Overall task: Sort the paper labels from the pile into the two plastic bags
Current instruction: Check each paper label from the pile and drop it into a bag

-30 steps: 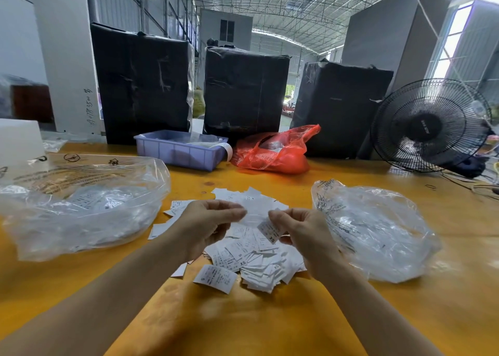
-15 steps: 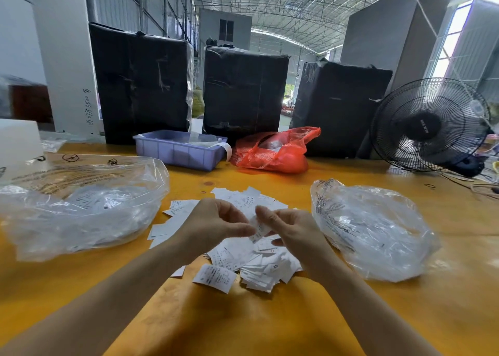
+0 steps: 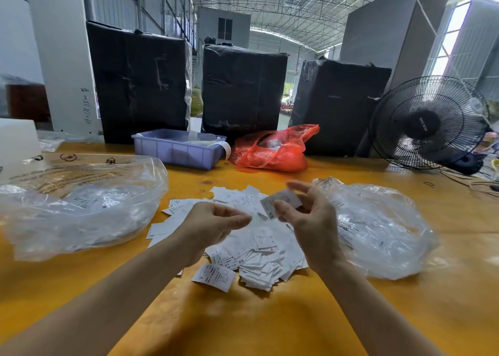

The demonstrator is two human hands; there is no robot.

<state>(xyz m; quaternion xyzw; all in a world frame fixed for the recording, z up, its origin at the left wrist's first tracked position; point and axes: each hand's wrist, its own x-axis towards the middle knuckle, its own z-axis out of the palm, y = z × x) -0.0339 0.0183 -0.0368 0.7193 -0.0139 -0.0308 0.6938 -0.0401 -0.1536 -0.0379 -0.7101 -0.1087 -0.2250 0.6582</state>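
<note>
Right hand (image 3: pixel 310 220): pinches one label (image 3: pixel 280 202), raised above pile (image 3: pixel 253 242).
Left hand (image 3: pixel 213 224): beside label, fingers curled, holding nothing.

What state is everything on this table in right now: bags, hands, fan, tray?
Left hand: fingers curled, holding nothing.
Right hand: pinching a label.
Label pile: loose, unsorted.
Left bag: open.
Right bag: crumpled, holding labels.
Fan: cannot tell.
Purple tray: upright.

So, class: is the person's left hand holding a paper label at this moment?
No: the left hand hovers over the pile with curled fingers and nothing in them, while the right hand pinches the label.
</note>
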